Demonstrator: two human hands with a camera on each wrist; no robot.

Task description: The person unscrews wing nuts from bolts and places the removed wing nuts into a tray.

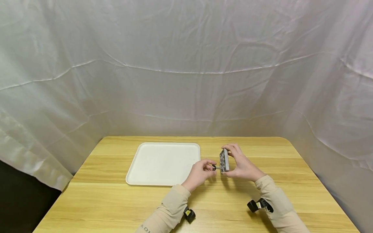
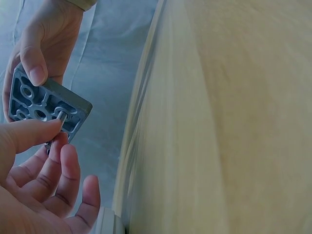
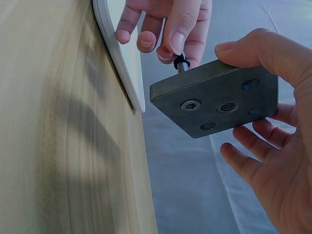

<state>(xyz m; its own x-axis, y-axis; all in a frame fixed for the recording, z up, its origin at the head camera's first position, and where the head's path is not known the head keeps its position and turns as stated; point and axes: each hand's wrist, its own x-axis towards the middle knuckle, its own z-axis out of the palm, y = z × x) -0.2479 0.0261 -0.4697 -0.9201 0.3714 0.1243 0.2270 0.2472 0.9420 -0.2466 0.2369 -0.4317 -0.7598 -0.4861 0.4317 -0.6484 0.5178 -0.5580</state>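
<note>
My right hand (image 1: pixel 244 165) grips a square grey metal plate (image 3: pixel 217 90) by its edges, on end above the table. One face is flat with several holes; the ribbed recessed face (image 2: pixel 48 105) is turned to my left hand. A bolt (image 3: pixel 183 67) passes through one hole near a corner, its socket head (image 3: pixel 190 105) seated in the flat face. On the threaded end, my left hand (image 1: pixel 199 174) pinches a small black ring-like piece (image 3: pixel 182 59) between thumb and fingers. Whether it is a nut or a cap, I cannot tell; fingers partly cover it.
A white rectangular tray (image 1: pixel 163 163) lies on the wooden table (image 1: pixel 99 200), left of the plate and partly behind my left hand. Pale curtains (image 1: pixel 186 97) hang around the table's back and sides. Black wrist cameras (image 1: pixel 189 214) sit on both forearms.
</note>
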